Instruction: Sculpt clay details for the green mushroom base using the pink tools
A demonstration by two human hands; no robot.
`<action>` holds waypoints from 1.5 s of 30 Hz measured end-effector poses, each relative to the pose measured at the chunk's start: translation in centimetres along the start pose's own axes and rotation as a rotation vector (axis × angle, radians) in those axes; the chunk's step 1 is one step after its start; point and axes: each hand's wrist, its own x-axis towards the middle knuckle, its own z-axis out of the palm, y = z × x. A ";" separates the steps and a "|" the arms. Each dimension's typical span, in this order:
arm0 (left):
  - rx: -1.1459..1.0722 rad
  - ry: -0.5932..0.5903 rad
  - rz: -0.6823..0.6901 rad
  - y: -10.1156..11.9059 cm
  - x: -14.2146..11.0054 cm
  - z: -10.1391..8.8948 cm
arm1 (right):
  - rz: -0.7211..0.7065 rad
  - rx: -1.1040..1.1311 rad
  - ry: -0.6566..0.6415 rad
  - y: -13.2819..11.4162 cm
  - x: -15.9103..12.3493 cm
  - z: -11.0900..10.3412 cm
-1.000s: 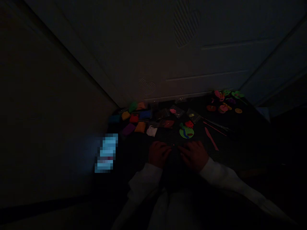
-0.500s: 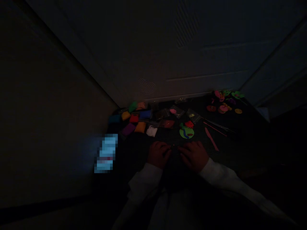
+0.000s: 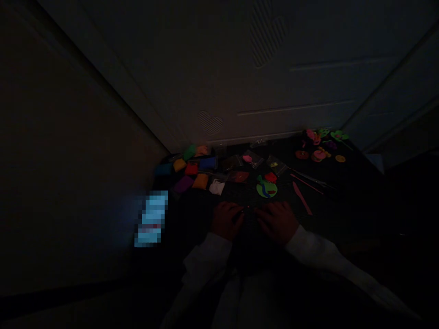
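Note:
The scene is very dark. My left hand [image 3: 226, 221] rests on the dark table with bent fingers, its thumb and fingertips close together at the inner side. Opposite it lies my right hand [image 3: 278, 222], also curled, its fingertips pointing at the left ones. A tiny pale speck [image 3: 248, 207] shows in the narrow gap between them. Whatever the fingertips pinch is too small and dim to name. Just beyond the right hand is a light green clay disc [image 3: 266, 190] with blue and red pieces on it; a red clay piece [image 3: 270, 177] touches its far edge.
Packets of coloured clay, among them an orange packet [image 3: 200, 182] and a white packet [image 3: 217, 186], lie at the left. A pink plastic knife [image 3: 302, 198] and scissors [image 3: 313, 177] lie right. Small clay figures [image 3: 318, 156] stand far right. A lit, blurred screen [image 3: 152, 219] glows left.
Both hands stay almost in place; the right fingertips have shifted very slightly toward the left hand. The things on the table have not moved.

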 end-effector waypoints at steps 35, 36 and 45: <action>-0.066 0.097 -0.001 -0.3 0.0 0.2 | -0.036 -0.011 0.024 0.7 -0.6 -0.3; -0.067 0.097 -0.002 -0.3 0.0 0.2 | -0.038 -0.016 0.020 0.7 -0.5 -0.3; -0.076 0.085 -0.007 -0.1 0.1 0.0 | -0.039 -0.061 0.000 0.4 -0.4 -0.3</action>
